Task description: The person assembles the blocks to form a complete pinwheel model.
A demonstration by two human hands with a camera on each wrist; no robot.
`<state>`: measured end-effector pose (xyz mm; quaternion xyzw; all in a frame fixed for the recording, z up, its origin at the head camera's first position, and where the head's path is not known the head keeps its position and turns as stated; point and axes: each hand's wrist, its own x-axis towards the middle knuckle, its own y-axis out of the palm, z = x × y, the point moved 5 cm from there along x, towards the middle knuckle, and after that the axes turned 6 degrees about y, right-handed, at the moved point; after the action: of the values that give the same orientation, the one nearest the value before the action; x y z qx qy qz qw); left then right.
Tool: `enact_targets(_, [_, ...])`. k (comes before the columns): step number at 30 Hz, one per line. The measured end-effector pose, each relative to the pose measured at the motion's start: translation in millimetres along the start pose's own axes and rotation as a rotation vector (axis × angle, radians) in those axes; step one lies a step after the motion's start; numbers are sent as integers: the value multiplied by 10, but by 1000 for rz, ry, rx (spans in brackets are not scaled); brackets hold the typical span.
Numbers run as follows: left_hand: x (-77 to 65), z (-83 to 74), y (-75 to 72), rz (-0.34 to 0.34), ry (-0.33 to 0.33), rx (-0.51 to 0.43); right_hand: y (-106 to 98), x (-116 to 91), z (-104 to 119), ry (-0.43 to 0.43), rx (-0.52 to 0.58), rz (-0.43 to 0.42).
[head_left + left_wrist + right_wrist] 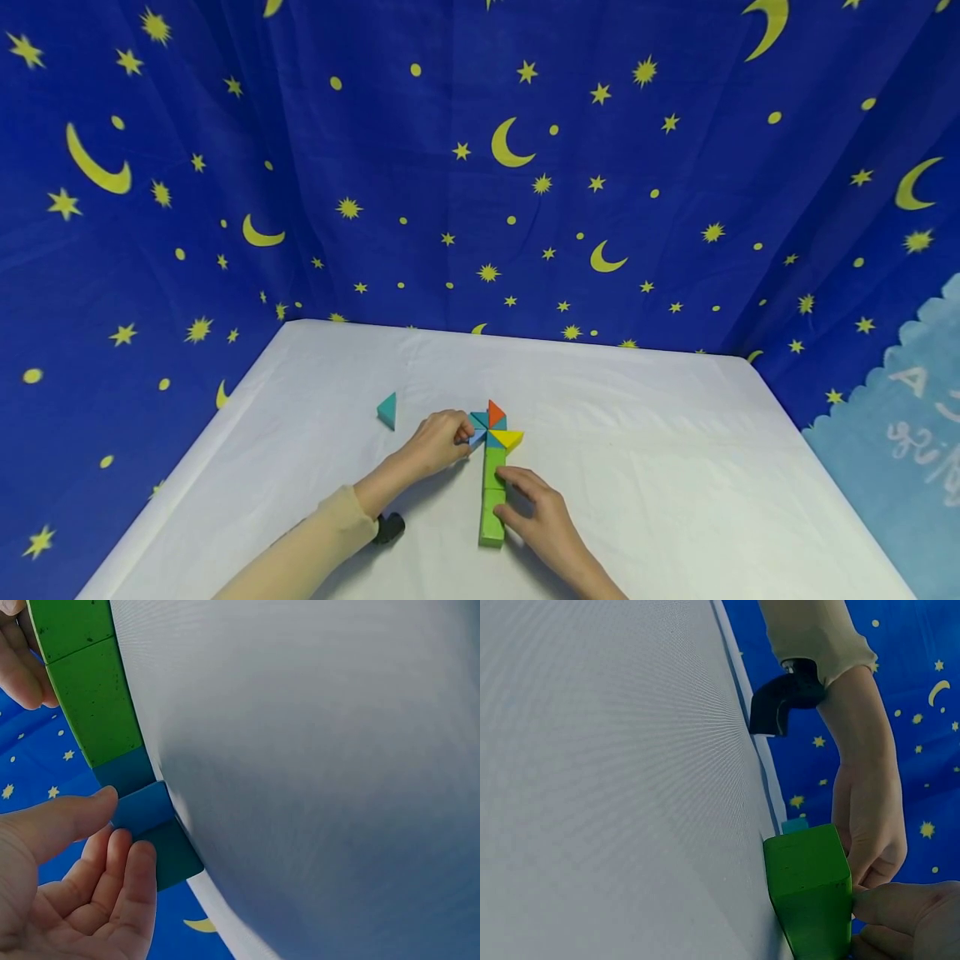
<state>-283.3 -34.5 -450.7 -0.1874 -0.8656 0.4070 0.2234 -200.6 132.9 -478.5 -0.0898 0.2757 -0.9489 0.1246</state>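
On the white table, two green blocks [492, 510] form a straight column. Small triangular blocks fan out like a pinwheel at its far end: orange [496, 414], yellow [507, 437] and several blue and teal. My left hand [442, 442] is at the left of the fan. Its thumb and curled fingers pinch a blue triangular block [144, 810], beside a teal block [174, 855] in the left wrist view. My right hand [543, 517] rests its thumb and fingertips against the right side of the green column. A green block [808, 862] stands close to the right hand [907, 915].
A loose teal triangular block [387, 411] lies left of the fan. A black wrist camera [389, 528] sits under the left sleeve. Blue cloth [450, 192] with yellow moons and stars hangs behind and beside the table [675, 467].
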Motion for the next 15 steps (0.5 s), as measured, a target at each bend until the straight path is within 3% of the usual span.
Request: enact_targets(15, [-101,-16,-86,-16,-5,-33,2,1,6,-3,-14,-12])
